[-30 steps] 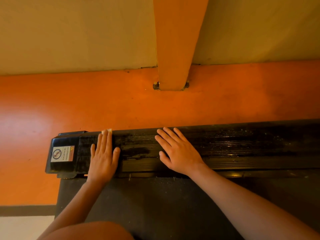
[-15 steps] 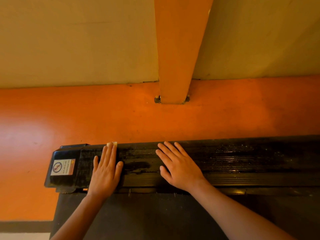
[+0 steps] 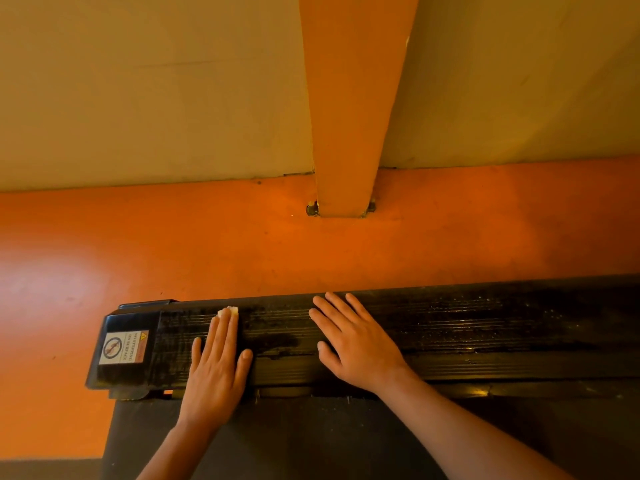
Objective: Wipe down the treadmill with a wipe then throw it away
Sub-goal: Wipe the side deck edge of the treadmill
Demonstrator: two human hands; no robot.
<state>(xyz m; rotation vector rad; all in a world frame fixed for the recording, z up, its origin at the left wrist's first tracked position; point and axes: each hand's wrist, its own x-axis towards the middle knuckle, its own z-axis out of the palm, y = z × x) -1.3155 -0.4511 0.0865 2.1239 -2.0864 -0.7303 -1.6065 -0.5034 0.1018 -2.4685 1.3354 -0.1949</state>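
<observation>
**A:** Left hand, state?

**B:** Left hand (image 3: 216, 372) lies palm down on the treadmill's ribbed black side rail (image 3: 485, 327). Fingers straight and close together, thumb out to the side. Nothing curled round anything; the flat fingers press on the wipe.

**A:** Where's the wipe exactly?

**B:** The wipe (image 3: 228, 310) is under the left fingers. Only a pale scrap shows past the fingertips, on the far part of the rail.

**A:** Right hand?

**B:** Right hand (image 3: 356, 344) is also flat on the rail, fingers straight and slightly spread, holding nothing. It sits to the right of the left hand, not touching it.

**A:** Anything between them?

**B:** A dark, wet-looking patch (image 3: 277, 341) on the rail, just beside the left thumb.

**A:** And outside the left hand?

**B:** A glossy black end cap (image 3: 133, 318) just to its left, carrying a white warning sticker (image 3: 124, 346). The dark belt (image 3: 311, 441) lies under both wrists. Beyond the fingertips there is orange floor (image 3: 242, 247), then an orange post (image 3: 349, 133) bolted down, and a pale wall (image 3: 138, 81) behind it.
</observation>
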